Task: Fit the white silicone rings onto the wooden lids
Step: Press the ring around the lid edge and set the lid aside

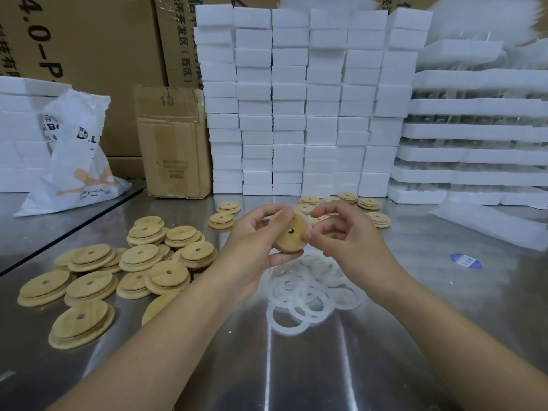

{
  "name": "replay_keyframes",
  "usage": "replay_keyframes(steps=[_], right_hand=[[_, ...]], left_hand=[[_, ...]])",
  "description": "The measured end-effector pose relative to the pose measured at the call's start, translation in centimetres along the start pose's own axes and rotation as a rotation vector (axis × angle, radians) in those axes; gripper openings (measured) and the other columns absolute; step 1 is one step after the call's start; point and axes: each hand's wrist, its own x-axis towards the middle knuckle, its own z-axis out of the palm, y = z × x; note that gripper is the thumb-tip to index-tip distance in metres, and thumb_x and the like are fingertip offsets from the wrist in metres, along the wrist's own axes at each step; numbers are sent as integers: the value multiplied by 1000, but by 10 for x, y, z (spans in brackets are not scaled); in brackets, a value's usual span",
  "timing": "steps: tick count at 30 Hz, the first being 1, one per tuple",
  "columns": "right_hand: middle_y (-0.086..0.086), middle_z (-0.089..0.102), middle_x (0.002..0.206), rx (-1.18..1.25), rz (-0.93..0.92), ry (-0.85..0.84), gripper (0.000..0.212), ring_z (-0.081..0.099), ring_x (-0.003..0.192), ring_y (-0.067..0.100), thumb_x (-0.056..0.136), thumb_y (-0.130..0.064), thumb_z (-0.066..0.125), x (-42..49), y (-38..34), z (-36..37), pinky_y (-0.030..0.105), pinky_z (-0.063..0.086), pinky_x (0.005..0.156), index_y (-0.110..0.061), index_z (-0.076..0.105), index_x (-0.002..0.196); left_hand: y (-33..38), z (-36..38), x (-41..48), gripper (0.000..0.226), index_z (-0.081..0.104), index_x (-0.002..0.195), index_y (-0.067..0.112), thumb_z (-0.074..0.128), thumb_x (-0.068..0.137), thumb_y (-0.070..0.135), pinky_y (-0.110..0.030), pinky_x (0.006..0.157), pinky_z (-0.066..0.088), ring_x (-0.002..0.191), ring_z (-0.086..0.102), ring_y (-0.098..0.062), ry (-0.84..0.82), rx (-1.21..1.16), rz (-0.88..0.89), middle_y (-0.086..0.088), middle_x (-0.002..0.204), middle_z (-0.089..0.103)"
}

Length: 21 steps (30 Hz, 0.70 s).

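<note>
My left hand (pixel 252 241) grips a round wooden lid (pixel 292 234) with a small centre hole, held tilted above the steel table. A white silicone ring (pixel 309 229) lies around the lid's right rim. My right hand (pixel 347 232) pinches that ring at the lid's right edge with thumb and forefinger. Below my hands lies a pile of loose white silicone rings (pixel 308 289). Several bare wooden lids (pixel 118 271) are heaped on the table to the left. More wooden lids (pixel 369 203) lie farther back, behind my hands.
The steel table (pixel 326 366) reflects light. White foam blocks (pixel 296 99) are stacked along the back, with foam trays (pixel 474 129) at the right. A cardboard box (pixel 175 143) and a white plastic bag (pixel 77 155) stand at the back left. A blue sticker (pixel 466 260) lies right.
</note>
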Motion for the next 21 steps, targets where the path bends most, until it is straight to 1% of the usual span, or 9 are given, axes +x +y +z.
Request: replay_keyframes(steps=[5, 7, 9, 11, 13, 15, 17, 19, 21], right_hand=[[0, 78, 80, 79, 22, -10, 33, 69, 71, 6, 88, -8, 83, 2, 1, -7, 13, 51, 68, -19, 65, 113], [2, 78, 82, 78, 42, -41, 35, 67, 73, 8, 88, -9, 83, 3, -1, -11, 15, 52, 70, -20, 65, 115], [7, 78, 86, 75, 65, -64, 35, 67, 79, 13, 88, -8, 83, 6, -3, -16, 20, 52, 76, -18, 64, 115], [9, 78, 88, 77, 83, -79, 34, 68, 82, 15, 87, -8, 84, 8, -6, -21, 26, 51, 82, -17, 65, 114], [6, 79, 87, 86, 91, -122, 34, 70, 81, 13, 84, -9, 86, 8, -8, -24, 25, 50, 79, -17, 66, 110], [4, 79, 85, 73, 95, -137, 32, 71, 80, 12, 83, -12, 88, 6, -7, -23, 26, 50, 77, -18, 66, 107], [2, 78, 83, 55, 100, -104, 30, 71, 79, 11, 85, -13, 87, 5, -4, -22, 30, 51, 78, -17, 66, 106], [-1, 78, 83, 48, 107, -77, 28, 71, 81, 11, 85, -16, 86, 5, -1, -21, 31, 51, 78, -17, 67, 106], [-4, 76, 86, 31, 101, -56, 25, 71, 84, 11, 85, -20, 87, 5, 0, -20, 31, 52, 76, -18, 70, 103]], left_hand=[[0, -4, -1, 23, 81, 115, 15, 79, 97, 29, -38, 90, 66, 105, 79, -21, -54, 207, 35, -6, 109, 83], [3, -7, -1, 23, 82, 113, 15, 80, 96, 29, -33, 86, 66, 102, 80, -20, -56, 246, 41, -6, 106, 83], [9, -10, 0, 21, 84, 110, 17, 81, 94, 30, -29, 83, 66, 99, 79, -19, -57, 266, 44, -6, 104, 84], [15, -14, 1, 19, 85, 107, 21, 81, 93, 34, -20, 76, 62, 95, 78, -13, -59, 273, 49, -3, 104, 84], [18, -15, 1, 18, 86, 105, 24, 81, 93, 36, -14, 71, 57, 90, 77, -7, -67, 279, 52, -1, 104, 84], [17, -15, 1, 18, 86, 106, 24, 80, 94, 37, -13, 70, 55, 88, 76, -6, -77, 286, 48, -1, 104, 84], [15, -15, 1, 20, 85, 108, 25, 79, 94, 38, -15, 70, 56, 90, 75, -7, -52, 275, 40, 1, 104, 83], [15, -19, 3, 24, 83, 112, 26, 80, 93, 40, -22, 76, 55, 97, 73, -7, -1, 256, 32, 5, 106, 83], [16, -22, 5, 26, 82, 115, 25, 79, 93, 39, -27, 84, 52, 102, 72, -8, 25, 211, 25, 3, 112, 82]])
